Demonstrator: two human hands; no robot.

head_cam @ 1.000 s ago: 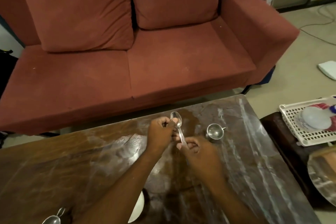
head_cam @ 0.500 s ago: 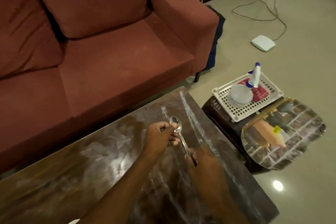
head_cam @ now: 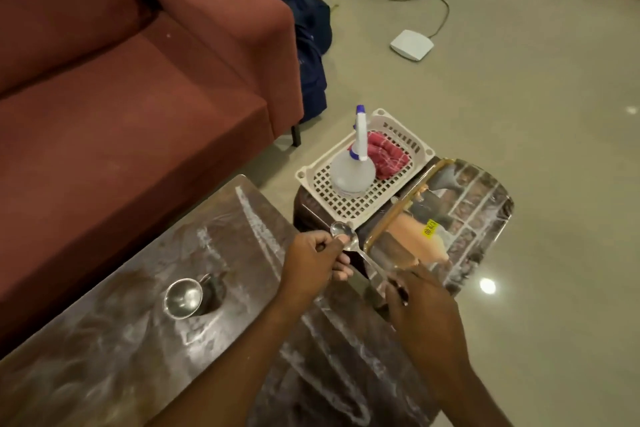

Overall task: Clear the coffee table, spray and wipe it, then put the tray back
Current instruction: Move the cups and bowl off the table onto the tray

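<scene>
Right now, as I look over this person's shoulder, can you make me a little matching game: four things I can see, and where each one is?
Things:
1. spoon
2. steel cup
3. spray bottle
4. cloth

Places:
A. stands upright in the white basket
B. held between the left hand and the right hand
C. red, lies crumpled in the basket beside the bottle
D. sits on the coffee table

Pairs: 1-B, 2-D, 3-A, 4-C
</scene>
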